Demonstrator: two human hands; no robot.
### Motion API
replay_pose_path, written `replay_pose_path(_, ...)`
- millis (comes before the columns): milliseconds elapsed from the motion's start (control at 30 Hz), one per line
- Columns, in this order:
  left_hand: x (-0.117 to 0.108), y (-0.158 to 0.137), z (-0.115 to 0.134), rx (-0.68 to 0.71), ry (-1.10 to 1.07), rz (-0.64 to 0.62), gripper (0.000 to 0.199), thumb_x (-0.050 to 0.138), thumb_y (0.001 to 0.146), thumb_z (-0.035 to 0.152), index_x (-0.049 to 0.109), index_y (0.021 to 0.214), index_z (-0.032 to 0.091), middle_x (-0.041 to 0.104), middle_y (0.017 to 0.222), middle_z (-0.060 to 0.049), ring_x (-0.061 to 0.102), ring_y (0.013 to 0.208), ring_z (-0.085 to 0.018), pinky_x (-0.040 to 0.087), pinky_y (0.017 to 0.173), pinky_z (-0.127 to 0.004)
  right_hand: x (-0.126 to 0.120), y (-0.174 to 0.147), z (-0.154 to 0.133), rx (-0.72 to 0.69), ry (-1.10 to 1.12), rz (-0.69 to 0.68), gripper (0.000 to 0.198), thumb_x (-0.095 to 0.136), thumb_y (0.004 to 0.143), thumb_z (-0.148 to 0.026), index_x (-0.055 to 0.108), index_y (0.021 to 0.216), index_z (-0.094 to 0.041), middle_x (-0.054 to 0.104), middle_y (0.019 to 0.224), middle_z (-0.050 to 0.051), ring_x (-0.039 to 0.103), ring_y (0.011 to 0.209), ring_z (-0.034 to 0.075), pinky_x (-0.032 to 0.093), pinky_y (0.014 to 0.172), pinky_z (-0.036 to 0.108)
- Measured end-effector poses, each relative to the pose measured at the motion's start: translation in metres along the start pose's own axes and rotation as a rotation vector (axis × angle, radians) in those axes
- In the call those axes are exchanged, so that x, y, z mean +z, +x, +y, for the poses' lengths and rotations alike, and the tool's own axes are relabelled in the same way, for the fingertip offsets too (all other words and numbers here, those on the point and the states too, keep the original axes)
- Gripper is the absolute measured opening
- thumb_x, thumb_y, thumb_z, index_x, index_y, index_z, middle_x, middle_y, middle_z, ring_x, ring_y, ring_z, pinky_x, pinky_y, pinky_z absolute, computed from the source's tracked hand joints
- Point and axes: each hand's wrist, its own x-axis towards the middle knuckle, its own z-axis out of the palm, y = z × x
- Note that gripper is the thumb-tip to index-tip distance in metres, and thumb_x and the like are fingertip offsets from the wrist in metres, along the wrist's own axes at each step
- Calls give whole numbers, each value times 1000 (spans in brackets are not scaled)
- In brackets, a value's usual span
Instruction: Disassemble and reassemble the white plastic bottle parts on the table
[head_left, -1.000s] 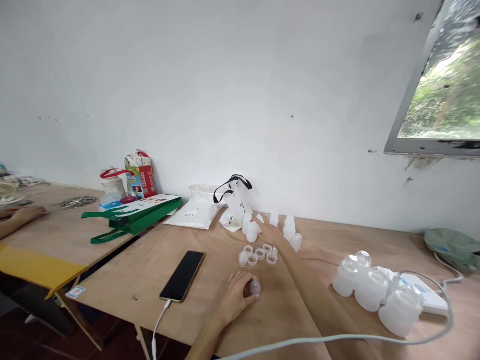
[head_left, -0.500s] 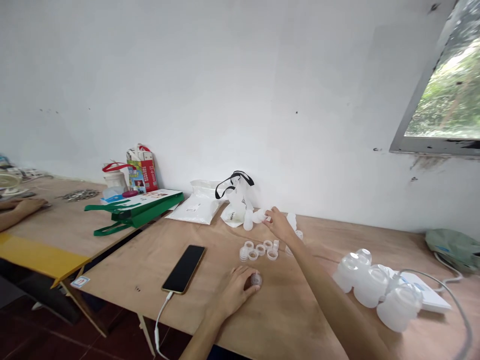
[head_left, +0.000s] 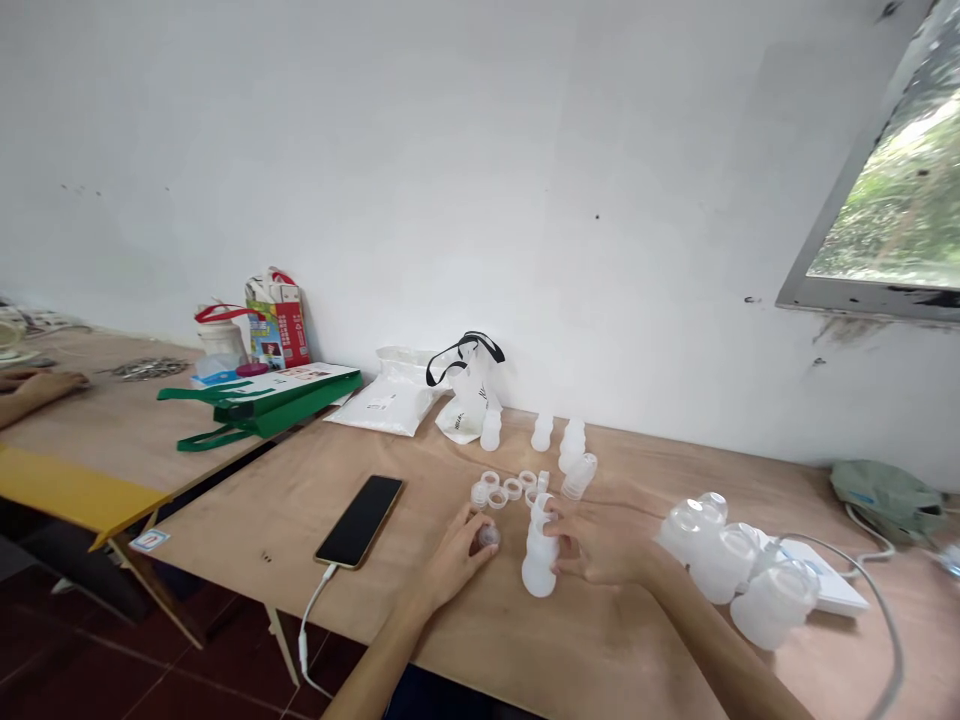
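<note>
My right hand (head_left: 596, 540) has its fingers closed on the side of a translucent white plastic bottle (head_left: 538, 572) with a wavy outline, close to the table top. Just left of it, my left hand (head_left: 452, 562) rests on the wood, thumb and fingers curled around a small clear round plastic piece (head_left: 488, 536). Behind the hands lies a cluster of clear plastic rings (head_left: 512, 489). Similar wavy bottles stand farther back: one bottle (head_left: 490, 431) by the white bag, another bottle (head_left: 541, 432) to its right, and a tilted bottle (head_left: 580, 477) nearer my right hand.
A phone (head_left: 360, 522) on a cable lies left. Large translucent domed containers (head_left: 724, 562) stand right, beside a white box (head_left: 840, 590). White packages (head_left: 390, 395) and a green-white bag (head_left: 292, 400) sit toward the wall. Another person's hand (head_left: 52, 385) rests on the neighbouring table.
My right hand has come back from the far side of the table with a wavy bottle, now beside my left hand. The left hand keeps its hold on the clear piece.
</note>
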Motion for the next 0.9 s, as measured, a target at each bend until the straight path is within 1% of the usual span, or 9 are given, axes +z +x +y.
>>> replay_pose_path(167, 3, -1, -3, -5, 44, -48, 16, 59, 96, 28, 64, 110, 24, 62, 115, -5, 59, 102, -24, 47, 91, -32, 10, 1, 8, 40, 11, 6, 8, 74, 81, -31, 67, 85, -27, 62, 106, 0, 61, 76, 16, 53, 71, 31)
replay_pose_path(267, 6, -1, -7, 14, 75, -29, 17, 56, 99, 31, 64, 114, 26, 63, 115, -5, 59, 102, -24, 47, 91, -33, 6, -3, 9, 57, 85, 15, 17, 76, 82, -39, 68, 93, -29, 59, 126, 1, 62, 82, 16, 55, 77, 33)
replay_pose_path(333, 7, 0, -8, 22, 95, 2, 19, 53, 101, 31, 64, 115, 26, 63, 117, -6, 60, 103, -24, 48, 92, -34, 3, -6, 9, 75, 177, 59, 18, 71, 87, -46, 69, 95, -30, 56, 136, 0, 63, 86, 16, 56, 80, 34)
replay_pose_path(400, 7, -1, -7, 22, 102, 29, 21, 49, 103, 31, 64, 117, 25, 61, 122, -7, 60, 106, -25, 48, 93, -35, 3, -6, 13, 91, 251, 168, 21, 63, 93, -50, 71, 97, -31, 55, 140, 1, 62, 80, 14, 55, 78, 33)
replay_pose_path(500, 6, -2, -5, 25, 94, 41, 25, 47, 104, 31, 64, 121, 25, 60, 124, -8, 60, 109, -25, 49, 95, -36, 14, 2, 28, 123, 252, 504, 33, 52, 98, -54, 72, 94, -28, 63, 128, 5, 57, 65, 13, 51, 63, 30)
replay_pose_path(567, 6, -3, -4, 35, 95, 42, 27, 47, 104, 32, 64, 124, 26, 61, 124, -9, 60, 112, -26, 48, 98, -37, 29, 12, 41, 176, 222, 724, 40, 46, 100, -55, 70, 91, -24, 67, 113, 8, 58, 68, 16, 49, 59, 30)
replay_pose_path(633, 7, -3, -4, 41, 108, 44, 27, 48, 104, 33, 64, 125, 26, 62, 124, -9, 59, 114, -27, 47, 101, -38, 46, 21, 53, 222, 202, 805, 42, 38, 103, -51, 68, 99, -23, 68, 104, 8, 60, 74, 19, 49, 62, 31)
replay_pose_path(767, 6, -3, -2, 39, 151, 48, 26, 49, 104, 36, 65, 123, 28, 65, 122, -7, 60, 112, -27, 46, 102, -40, 72, 28, 73, 251, 165, 772, 35, 35, 103, -39, 65, 109, -23, 68, 99, 6, 61, 76, 20, 52, 71, 35)
replay_pose_path(900, 4, -3, 1, 44, 178, 30, 26, 49, 105, 38, 65, 123, 28, 67, 122, -6, 61, 110, -27, 45, 101, -40, 86, 23, 88, 224, 133, 638, 33, 36, 98, -23, 68, 107, -24, 69, 109, 6, 67, 94, 21, 54, 84, 36)
